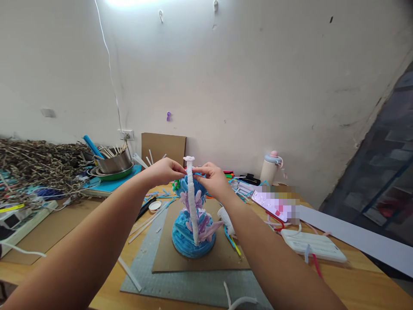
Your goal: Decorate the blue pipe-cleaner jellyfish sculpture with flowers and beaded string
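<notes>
A pipe-cleaner craft stands upright in front of me, with a fuzzy round blue base and pink-purple petal shapes. A white wrapped post rises along its front and ends in a pale pink flower-shaped cap. My left hand reaches to the upper left of the craft, fingers pinched at its blue top. From the other side, my right hand pinches at the same height, fingertips close behind the post. The post partly hides both sets of fingertips. A small green flower piece shows below my left hand.
Brown cardboard lies under the craft on a grey mat. A white roll, a phone, a white power bank and a bottle lie or stand right. Metal bowls and dried stalks are left.
</notes>
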{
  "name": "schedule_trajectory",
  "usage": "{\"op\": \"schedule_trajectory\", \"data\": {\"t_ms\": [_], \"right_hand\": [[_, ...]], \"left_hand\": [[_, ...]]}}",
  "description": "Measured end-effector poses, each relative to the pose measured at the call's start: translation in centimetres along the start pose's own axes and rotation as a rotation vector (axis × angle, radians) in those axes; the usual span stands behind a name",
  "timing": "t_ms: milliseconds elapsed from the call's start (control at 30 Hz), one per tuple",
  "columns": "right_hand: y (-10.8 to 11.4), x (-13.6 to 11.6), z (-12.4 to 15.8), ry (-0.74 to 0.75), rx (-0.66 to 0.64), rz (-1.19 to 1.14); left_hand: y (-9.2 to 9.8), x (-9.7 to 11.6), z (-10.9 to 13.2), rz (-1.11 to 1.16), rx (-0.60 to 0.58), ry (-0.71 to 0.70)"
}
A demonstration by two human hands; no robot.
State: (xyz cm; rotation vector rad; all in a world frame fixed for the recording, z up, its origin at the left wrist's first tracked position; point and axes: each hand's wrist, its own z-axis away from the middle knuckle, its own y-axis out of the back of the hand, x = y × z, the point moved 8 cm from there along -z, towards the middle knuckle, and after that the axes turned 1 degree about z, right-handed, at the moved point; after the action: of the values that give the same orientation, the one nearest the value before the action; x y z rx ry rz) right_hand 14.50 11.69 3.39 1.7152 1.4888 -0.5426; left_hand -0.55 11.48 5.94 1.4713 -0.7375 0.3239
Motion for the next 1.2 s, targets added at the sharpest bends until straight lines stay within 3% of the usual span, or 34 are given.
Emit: {"op": "schedule_trajectory", "data": {"t_ms": [300, 633, 800, 867, 1033, 1200], "right_hand": [[-0.4, 0.4, -0.6, -0.051, -0.039, 0.025], [0.8, 1.2, 0.5, -0.217, 0.139, -0.255], [3.0, 2.6, 2.0, -0.287, 0.289, -0.438], [3.6, 3.5, 2.6, -0.325, 0.34, -0.517], [3.8, 4.5, 3.4, -0.377, 0.363, -0.633], [3.2, 4.2, 3.2, -0.37, 0.356, -0.629]], "left_hand": [[0.2, 1.8, -0.3, -0.189, 0.028, -0.086], [-0.1, 1.1, -0.4, 0.12, 0.016, -0.175], [1.8, -1.3, 1.3, 0.269, 0.266, -0.051], [1.6, -2.9, 2.2, 0.322, 0.331, -0.012], [-2.7, -6.8, 3.9, 0.57, 0.363, 0.084], [-8.4, -7.6, 4.6, 0.761, 0.153, 0.173]]}}
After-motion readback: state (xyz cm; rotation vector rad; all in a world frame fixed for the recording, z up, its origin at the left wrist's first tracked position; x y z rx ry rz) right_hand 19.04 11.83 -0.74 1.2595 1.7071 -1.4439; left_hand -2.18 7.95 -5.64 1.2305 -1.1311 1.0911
